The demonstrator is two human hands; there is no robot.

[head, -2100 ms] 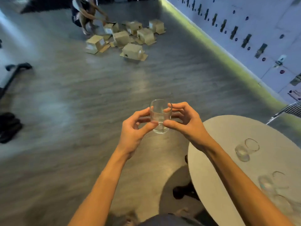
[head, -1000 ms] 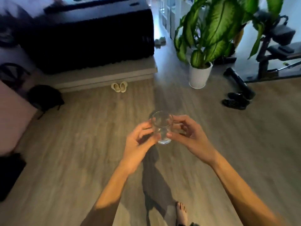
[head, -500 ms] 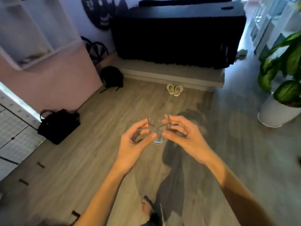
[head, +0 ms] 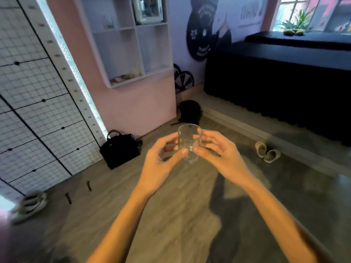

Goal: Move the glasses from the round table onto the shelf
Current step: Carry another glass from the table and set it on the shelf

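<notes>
I hold a clear, empty drinking glass [head: 189, 141] upright in front of me, over the wooden floor. My left hand [head: 161, 165] grips its left side with thumb and fingers, and my right hand [head: 221, 157] grips its right side the same way. A white wall shelf [head: 133, 42] with several open compartments hangs on the pink wall ahead and to the upper left, well beyond the glass. Small items lie in its lower left compartment. The round table is out of view.
A black handbag [head: 120, 149] and a black backpack [head: 189, 112] sit on the floor by the pink wall. A gridded white panel [head: 34, 103] stands at left. A long black bench [head: 281, 82] fills the right. Slippers [head: 266, 151] lie near it.
My view has swung left, away from the round table and the plant, and the wall shelf now shows ahead. Both hands have kept the same hold on the glass.
</notes>
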